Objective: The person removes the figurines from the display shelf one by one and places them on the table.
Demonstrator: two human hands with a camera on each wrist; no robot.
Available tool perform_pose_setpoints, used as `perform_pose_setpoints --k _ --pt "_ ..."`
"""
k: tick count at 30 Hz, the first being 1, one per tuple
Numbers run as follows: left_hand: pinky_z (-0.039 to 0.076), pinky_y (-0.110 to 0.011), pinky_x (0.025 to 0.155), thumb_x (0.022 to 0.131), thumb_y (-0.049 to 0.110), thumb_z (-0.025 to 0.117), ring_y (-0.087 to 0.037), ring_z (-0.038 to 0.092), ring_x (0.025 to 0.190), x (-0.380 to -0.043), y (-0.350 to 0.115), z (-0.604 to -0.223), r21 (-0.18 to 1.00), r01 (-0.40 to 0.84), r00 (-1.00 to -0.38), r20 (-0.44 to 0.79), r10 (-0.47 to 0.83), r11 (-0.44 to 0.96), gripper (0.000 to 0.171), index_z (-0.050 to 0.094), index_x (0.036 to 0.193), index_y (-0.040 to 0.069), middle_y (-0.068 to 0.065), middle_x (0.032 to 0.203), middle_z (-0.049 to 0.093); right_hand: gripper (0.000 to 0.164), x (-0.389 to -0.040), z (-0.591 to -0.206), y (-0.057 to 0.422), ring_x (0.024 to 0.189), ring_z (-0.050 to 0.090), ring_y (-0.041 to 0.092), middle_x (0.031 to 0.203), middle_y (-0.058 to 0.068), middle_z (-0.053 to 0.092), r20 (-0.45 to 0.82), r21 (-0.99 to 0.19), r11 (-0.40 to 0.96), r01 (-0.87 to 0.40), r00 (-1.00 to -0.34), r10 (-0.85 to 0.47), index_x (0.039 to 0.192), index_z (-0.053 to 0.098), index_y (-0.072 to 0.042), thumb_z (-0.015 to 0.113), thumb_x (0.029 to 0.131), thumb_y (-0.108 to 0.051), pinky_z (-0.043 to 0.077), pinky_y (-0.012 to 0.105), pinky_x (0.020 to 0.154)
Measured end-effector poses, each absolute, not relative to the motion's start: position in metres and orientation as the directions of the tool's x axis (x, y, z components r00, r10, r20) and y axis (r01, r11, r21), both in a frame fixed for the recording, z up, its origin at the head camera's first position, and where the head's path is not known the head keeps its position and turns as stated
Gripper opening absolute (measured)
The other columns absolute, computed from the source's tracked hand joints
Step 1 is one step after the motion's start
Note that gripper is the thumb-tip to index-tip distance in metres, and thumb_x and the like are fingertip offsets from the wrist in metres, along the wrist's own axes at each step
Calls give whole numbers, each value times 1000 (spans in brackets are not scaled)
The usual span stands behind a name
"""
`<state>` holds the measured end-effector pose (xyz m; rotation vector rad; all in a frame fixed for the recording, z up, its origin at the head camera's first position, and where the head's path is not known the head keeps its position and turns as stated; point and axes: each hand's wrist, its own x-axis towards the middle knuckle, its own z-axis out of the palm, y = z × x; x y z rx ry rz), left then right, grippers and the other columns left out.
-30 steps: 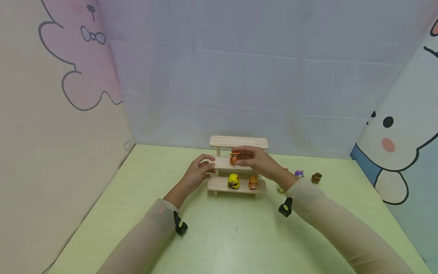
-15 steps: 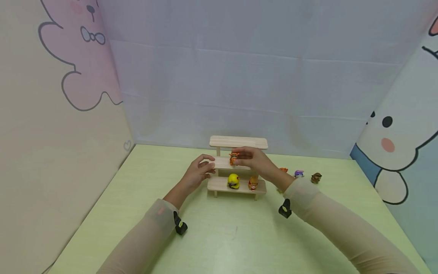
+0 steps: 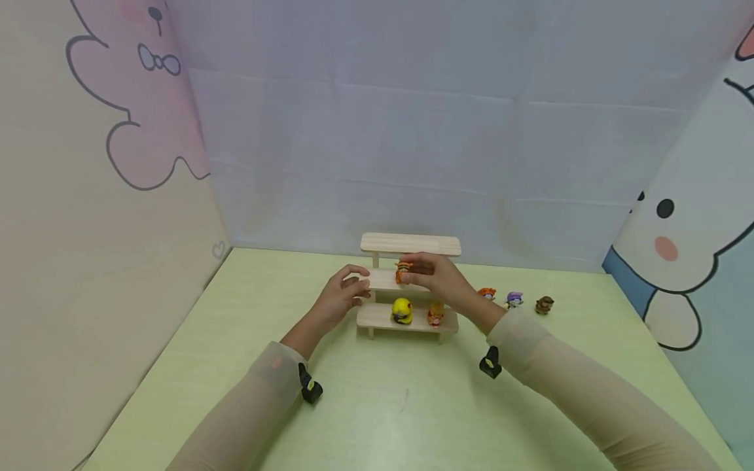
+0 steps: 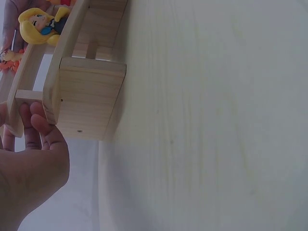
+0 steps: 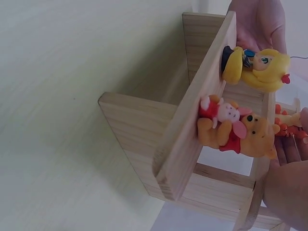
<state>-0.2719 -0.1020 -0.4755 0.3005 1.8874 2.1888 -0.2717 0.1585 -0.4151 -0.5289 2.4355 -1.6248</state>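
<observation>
A three-tier wooden display stand (image 3: 410,243) stands on the table against the back wall. My left hand (image 3: 340,297) holds the left end of its middle tier; in the left wrist view, curled fingers (image 4: 45,127) reach under the board. My right hand (image 3: 438,278) pinches a small orange tiger figurine (image 3: 402,271) at the middle tier, left of the tier's centre. On the bottom tier sit a yellow-haired girl figurine (image 5: 262,70) and, to its right, a bear figurine (image 5: 255,137) in a red top, hugging a small pink piglet.
Right of the stand, on the pale green table (image 3: 377,399), are an orange figurine (image 3: 486,294) partly behind my right forearm, a purple-topped figurine (image 3: 514,299) and a brown figurine (image 3: 544,305). A cloth wall (image 3: 353,144) rises at the back, with printed panels on both sides.
My right hand and the tiger figurine stay almost in place at the middle tier. The right forearm has shifted slightly left and down, showing more of the orange figurine. My left hand has not moved.
</observation>
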Motion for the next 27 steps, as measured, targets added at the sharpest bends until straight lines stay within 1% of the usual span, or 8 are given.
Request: perform_pose_setpoints --k 4,8,16,21,27 --pt "49 -29 74 105 15 61 -20 65 89 -272 -102 -474 989 -43 -950 4 311 -145 23 57 127 8 -4 92 59 46 -270 -415 159 123 65 27 135 9 66 75 -911 351 -218 -922 -380 143 60 -7 70 100 -20 53 44 101" --pt "50 -29 74 105 15 62 -20 65 89 -271 -102 -473 989 -38 -949 8 314 -141 23 57 127 9 -3 92 59 44 -267 -412 159 122 65 26 132 8 68 68 -909 360 -211 -926 -371 143 61 -9 69 101 -21 53 45 101" --pt "49 -30 75 105 15 62 -19 65 90 -270 -101 -472 991 -31 -950 10 311 -126 26 55 129 7 -2 92 59 45 -264 -407 163 126 63 25 134 6 68 38 -901 393 -183 -936 -349 142 63 -14 71 99 -27 47 48 109" --pt "49 -30 75 105 15 62 -20 65 90 -271 -101 -473 992 -29 -952 11 307 -126 26 56 129 8 -2 92 59 49 -262 -406 171 129 61 27 139 7 65 36 -909 377 -176 -935 -352 145 59 -12 71 100 -26 47 50 109" --pt "49 -30 75 105 15 62 -21 64 91 -271 -102 -474 991 -34 -952 7 307 -126 26 56 129 8 -3 93 59 51 -261 -408 185 126 63 25 138 6 66 53 -905 377 -199 -930 -364 146 59 -12 71 100 -27 49 47 106"
